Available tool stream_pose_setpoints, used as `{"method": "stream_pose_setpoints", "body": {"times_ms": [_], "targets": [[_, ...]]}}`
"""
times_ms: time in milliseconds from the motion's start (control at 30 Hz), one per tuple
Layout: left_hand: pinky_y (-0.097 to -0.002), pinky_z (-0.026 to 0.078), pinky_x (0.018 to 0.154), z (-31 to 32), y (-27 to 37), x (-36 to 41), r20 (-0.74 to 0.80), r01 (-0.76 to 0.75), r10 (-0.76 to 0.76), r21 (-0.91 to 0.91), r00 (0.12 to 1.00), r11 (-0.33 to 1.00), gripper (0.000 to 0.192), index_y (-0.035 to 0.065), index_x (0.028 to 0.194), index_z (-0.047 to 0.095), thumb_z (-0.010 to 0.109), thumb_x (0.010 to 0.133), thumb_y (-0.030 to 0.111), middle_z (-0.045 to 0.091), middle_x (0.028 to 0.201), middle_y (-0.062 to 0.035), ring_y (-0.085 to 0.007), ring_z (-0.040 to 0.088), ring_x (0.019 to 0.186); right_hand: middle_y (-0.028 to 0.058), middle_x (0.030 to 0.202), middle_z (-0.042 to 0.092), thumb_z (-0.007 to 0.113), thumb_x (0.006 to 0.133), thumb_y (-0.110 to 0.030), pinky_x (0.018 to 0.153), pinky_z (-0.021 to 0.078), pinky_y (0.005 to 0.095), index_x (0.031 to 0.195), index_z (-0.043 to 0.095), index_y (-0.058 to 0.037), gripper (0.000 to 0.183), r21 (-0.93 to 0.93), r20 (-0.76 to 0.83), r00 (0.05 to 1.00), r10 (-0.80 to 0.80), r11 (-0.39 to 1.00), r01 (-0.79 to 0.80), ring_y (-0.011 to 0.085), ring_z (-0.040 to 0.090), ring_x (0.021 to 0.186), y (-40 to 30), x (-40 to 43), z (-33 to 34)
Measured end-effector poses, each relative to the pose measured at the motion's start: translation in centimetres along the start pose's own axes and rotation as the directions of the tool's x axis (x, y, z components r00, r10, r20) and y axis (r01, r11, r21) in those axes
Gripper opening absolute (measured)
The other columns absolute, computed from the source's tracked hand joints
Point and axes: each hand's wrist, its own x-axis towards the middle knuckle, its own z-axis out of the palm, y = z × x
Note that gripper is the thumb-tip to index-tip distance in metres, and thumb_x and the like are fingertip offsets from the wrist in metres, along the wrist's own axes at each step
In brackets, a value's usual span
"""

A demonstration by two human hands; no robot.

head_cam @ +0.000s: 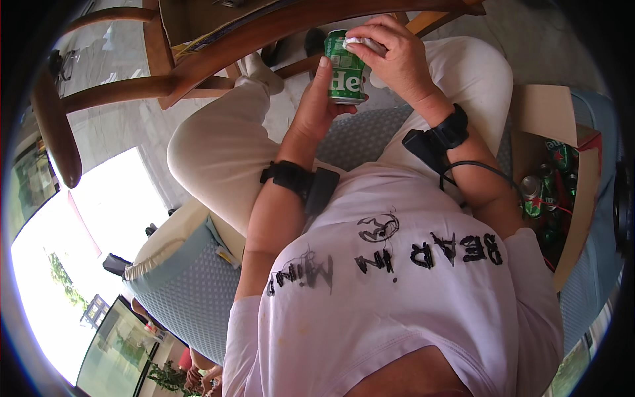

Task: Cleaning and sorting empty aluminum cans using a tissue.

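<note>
My left hand (317, 101) is closed around a green Heineken drink can (346, 82), its thumb along the side and fingertips showing under the silver end. The can is held above the gap between my knees, with its lettering facing me. My right hand (397, 54) pinches a small wad of white cloth or tissue (364, 44) between thumb and fingers and holds it against the upper part of the can. A black strap with a black device sits on each forearm.
An open cardboard box (578, 218) with several green cans (536, 206) stands at right on a blue padded seat (593, 238). Curved wooden furniture (213, 54) crosses the top left and bears another cardboard box (183, 25). A blue-and-cream cushion (183, 278) lies at left.
</note>
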Motion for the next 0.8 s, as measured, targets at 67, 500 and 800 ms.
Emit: {"method": "stream_pose_setpoints", "body": {"times_ms": [67, 500, 800], "targets": [[-0.0264, 0.053, 0.053, -0.1, -0.3, 0.0, -0.042, -0.013, 0.015, 0.04, 0.999, 0.999, 0.061, 0.0099, 0.117, 0.05, 0.03, 0.091, 0.061, 0.065, 0.095, -0.0068, -0.0207, 0.066, 0.079, 0.0016, 0.087, 0.061, 0.073, 0.073, -0.011, 0.064, 0.0511, 0.0268, 0.09, 0.069, -0.0106, 0.018, 0.095, 0.112, 0.994, 0.001, 0.995, -0.011, 0.0176, 0.061, 0.074, 0.0, -0.5, 0.1], [-0.0298, 0.052, 0.069, 0.6, 0.5, -0.7, -0.088, -0.002, 0.011, 0.106, 0.996, 0.994, 0.05, 0.005, 0.119, 0.049, 0.063, 0.083, 0.037, 0.06, 0.098, -0.0052, -0.0137, 0.06, 0.083, 0.0018, 0.084, 0.062, 0.068, 0.077, -0.004, 0.064, 0.0493, 0.0239, 0.093, 0.065, -0.0084, 0.018, 0.024, -0.012, 0.982, 0.187, 0.982, -0.186, 0.0127, 0.06, 0.071, 1.4, 0.0, -1.2], [-0.0279, 0.048, 0.076, -0.2, -0.4, 0.2, -0.232, -0.136, 0.27, 0.468, 0.935, 0.873, 0.061, -0.0014, 0.119, 0.049, 0.074, 0.065, 0.014, 0.06, 0.1, -0.008, -0.0161, 0.059, 0.087, 0.0027, 0.088, 0.058, 0.069, 0.075, -0.003, 0.065, 0.0459, 0.0218, 0.093, 0.062, -0.0068, 0.019, 0.144, 0.078, 0.993, -0.089, 0.987, 0.077, 0.0124, 0.056, 0.07, -1.0, 0.3, -0.2]]}}
